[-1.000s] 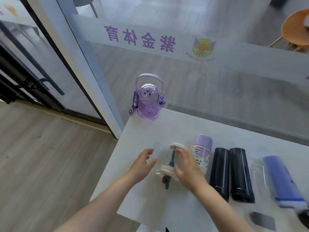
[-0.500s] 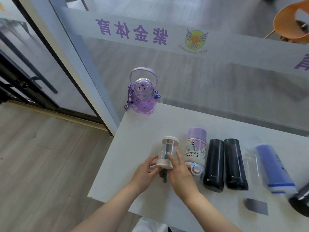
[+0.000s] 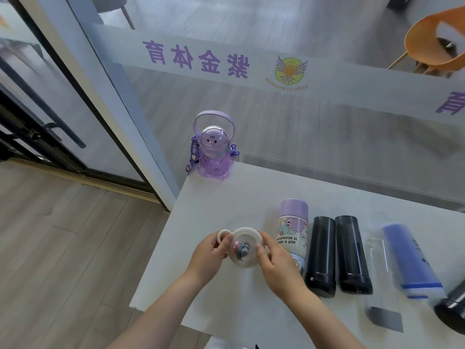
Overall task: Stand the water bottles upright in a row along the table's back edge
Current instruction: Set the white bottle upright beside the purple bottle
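While both hands grip it: white-lidded bottle upright, table front-left.

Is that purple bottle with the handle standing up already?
Yes, upright: the purple bottle stands on its base at the table's back corner, handle on top.

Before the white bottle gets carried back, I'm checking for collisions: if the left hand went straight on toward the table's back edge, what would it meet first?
Probably nothing until the purple handled bottle at the back corner; depth is unclear. The left hand has bare table ahead.
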Demonstrator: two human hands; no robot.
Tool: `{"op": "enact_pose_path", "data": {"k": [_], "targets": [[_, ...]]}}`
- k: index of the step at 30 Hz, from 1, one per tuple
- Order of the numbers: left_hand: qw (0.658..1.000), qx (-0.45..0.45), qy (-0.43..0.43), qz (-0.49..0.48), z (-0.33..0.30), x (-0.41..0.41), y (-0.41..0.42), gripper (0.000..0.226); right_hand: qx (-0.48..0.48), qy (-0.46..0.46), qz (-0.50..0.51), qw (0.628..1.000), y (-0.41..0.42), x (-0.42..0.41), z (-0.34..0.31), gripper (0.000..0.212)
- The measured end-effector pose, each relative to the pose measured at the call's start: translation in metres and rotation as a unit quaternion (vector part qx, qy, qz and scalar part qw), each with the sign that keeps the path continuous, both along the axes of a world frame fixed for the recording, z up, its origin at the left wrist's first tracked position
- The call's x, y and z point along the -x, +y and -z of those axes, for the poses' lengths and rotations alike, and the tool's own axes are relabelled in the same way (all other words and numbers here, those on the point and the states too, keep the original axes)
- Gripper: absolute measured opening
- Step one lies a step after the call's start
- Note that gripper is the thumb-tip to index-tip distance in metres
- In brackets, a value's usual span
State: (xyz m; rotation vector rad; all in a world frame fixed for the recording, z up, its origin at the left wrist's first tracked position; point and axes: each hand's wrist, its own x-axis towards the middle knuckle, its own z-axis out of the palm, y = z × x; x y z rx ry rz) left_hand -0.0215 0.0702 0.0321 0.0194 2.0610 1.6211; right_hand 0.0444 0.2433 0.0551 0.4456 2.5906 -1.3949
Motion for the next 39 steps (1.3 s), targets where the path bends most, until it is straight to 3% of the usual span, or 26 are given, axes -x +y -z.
{"op": "enact_pose_path", "data": {"k": [4, 7, 9, 15, 17, 19, 22, 24, 29, 39], "targets": [[0.998, -0.034, -0.042, -0.036, 0.0, 0.006, 0.008, 0.023, 0.008, -0.056, -0.047, 0.997, 0.002, -0.004, 0.005, 0.075], [0.996, -0.054, -0.066, -0.027, 0.002, 0.008, 0.012, 0.023, -0.025, -0.018, -0.048, 0.998, -0.004, -0.003, 0.01, 0.099], [0.995, -0.068, -0.071, -0.014, 0.003, 0.008, 0.013, 0.02, -0.056, 0.019, -0.016, 0.998, -0.008, 0.003, 0.012, 0.099], [0.995, -0.079, -0.066, 0.015, 0.012, 0.01, 0.003, 0.025, -0.089, 0.096, 0.031, 0.991, -0.011, 0.025, 0.013, 0.073], [0.999, -0.008, -0.025, 0.024, 0.021, 0.014, -0.002, 0.025, -0.087, 0.096, 0.031, 0.991, -0.008, 0.033, 0.015, 0.077], [0.987, 0.13, 0.043, 0.079, 0.031, 0.022, -0.009, 0.042, -0.087, 0.082, 0.028, 0.993, -0.004, 0.044, 0.017, 0.085], [0.903, 0.369, 0.104, 0.196, 0.045, 0.036, -0.018, 0.073, -0.076, 0.062, 0.025, 0.995, 0.004, 0.067, 0.018, 0.091], [0.856, 0.452, 0.09, 0.233, 0.052, 0.039, -0.021, 0.087, -0.074, 0.064, 0.019, 0.995, 0.01, 0.085, 0.017, 0.089], [0.822, 0.496, 0.086, 0.267, 0.065, 0.034, -0.019, 0.104, -0.079, 0.065, 0.014, 0.995, 0.026, 0.135, 0.014, 0.086], [0.822, 0.5, 0.082, 0.258, 0.083, 0.031, -0.02, 0.111, -0.06, 0.057, 0.025, 0.996, 0.046, 0.221, 0.015, 0.084]]}}
